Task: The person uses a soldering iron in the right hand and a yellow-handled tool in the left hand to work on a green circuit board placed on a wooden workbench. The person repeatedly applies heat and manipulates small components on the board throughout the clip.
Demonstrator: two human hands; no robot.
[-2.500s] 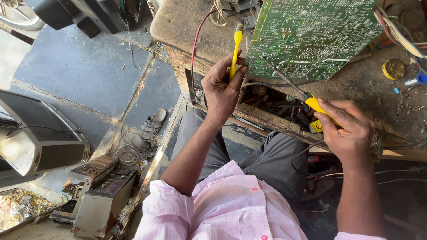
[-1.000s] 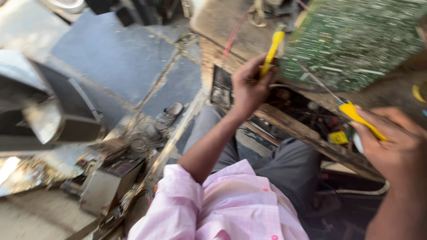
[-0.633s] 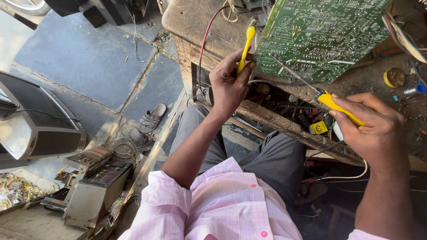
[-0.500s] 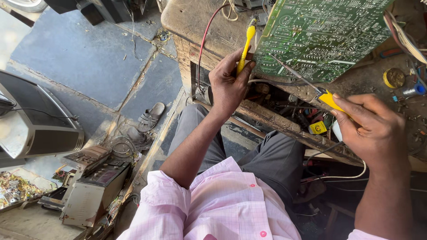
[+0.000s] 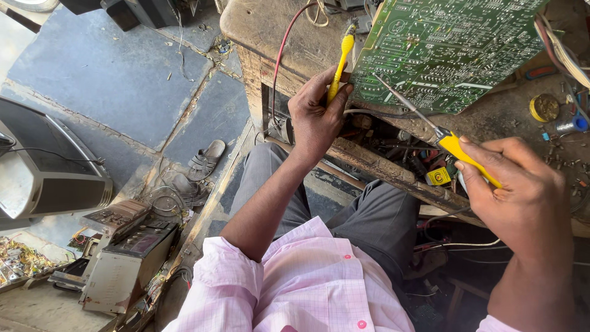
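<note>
On the worn wooden workbench (image 5: 270, 31), at its front edge, stands a large green circuit board (image 5: 442, 49), tilted, solder side up, covered with fine pale tracks and many small solder points. Below the circuit board, under the bench top, hangs a dark tangle of wires and parts. Left of the circuit board, closed around a yellow toothbrush (image 5: 339, 64), is the left hand (image 5: 316, 117): fingers wrapped tight on the lower handle, thumb pressed along it, bristle end pointing up and away, just beside the left edge of the circuit board, not clearly touching it. Right of and below the circuit board, closed around the yellow handle of a soldering iron (image 5: 430, 126), is the right hand (image 5: 516, 190): fingers curled, thumb and forefinger pinching the handle like a pen. From this grip runs a thin metal shaft up and left, tip resting on the lower middle of the circuit board. Far left of the circuit board, on the stone floor, lies a grey sandal (image 5: 206, 160).
</note>
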